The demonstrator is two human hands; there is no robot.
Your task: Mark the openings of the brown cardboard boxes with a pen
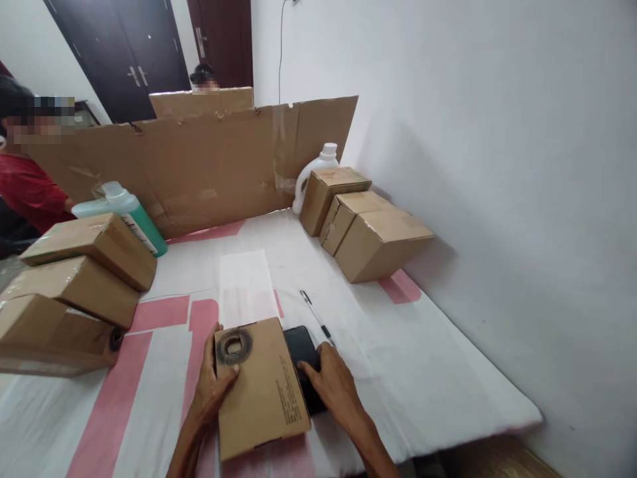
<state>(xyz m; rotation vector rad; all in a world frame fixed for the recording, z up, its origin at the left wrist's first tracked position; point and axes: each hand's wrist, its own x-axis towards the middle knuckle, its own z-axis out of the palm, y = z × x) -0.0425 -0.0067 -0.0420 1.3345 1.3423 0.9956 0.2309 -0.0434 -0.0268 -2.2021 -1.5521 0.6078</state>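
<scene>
A flat brown cardboard box (263,392) with a dark ring mark and printed text is tilted in front of me at the table's near side. My left hand (213,385) is closed on its left edge, thumb on the top face. At the box's right side, partly hidden by it, is a flat black rectangular object (304,345) with a rounded corner; its exact kind does not show. My right hand (336,382) is closed on this object's right edge, thumb on top. Just beyond the right hand lies a clear pen with a black grip (314,312).
White paper (246,282) lies beyond the box on the white and pink cloth. Cardboard boxes (99,249) and a green-liquid jug (137,219) stand left; more boxes (383,232) and a white jug (311,169) stand right. A cardboard partition (213,172) crosses behind. Two people are beyond.
</scene>
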